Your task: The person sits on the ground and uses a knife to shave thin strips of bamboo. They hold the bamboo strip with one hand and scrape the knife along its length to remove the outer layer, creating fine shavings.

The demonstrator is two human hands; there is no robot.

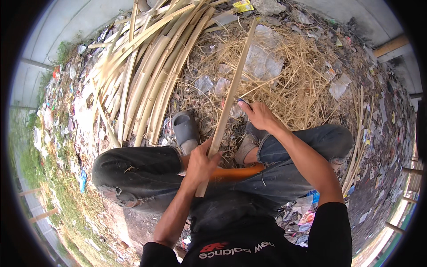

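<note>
A long split bamboo strip [232, 91] slants up and away from my lap, its near end low between my thighs. My left hand [202, 162] is closed around its lower part. My right hand [258, 115] is closed beside the strip's middle, with a small dark blue bit showing by the thumb. What the right hand grips is mostly hidden, so I cannot name it. A thin pale sliver stands out from the strip just beyond that hand. Below the strip, an orange, rounded object [240, 172] lies between my legs.
Many split bamboo lengths [149, 84] are piled at the far left. Dry straw-like shavings [307, 75] with plastic scraps cover the ground ahead. A grey clog [184, 127] is on my left foot. Thin strips [356, 147] lie beyond my right knee. Litter surrounds me, with pale walls behind.
</note>
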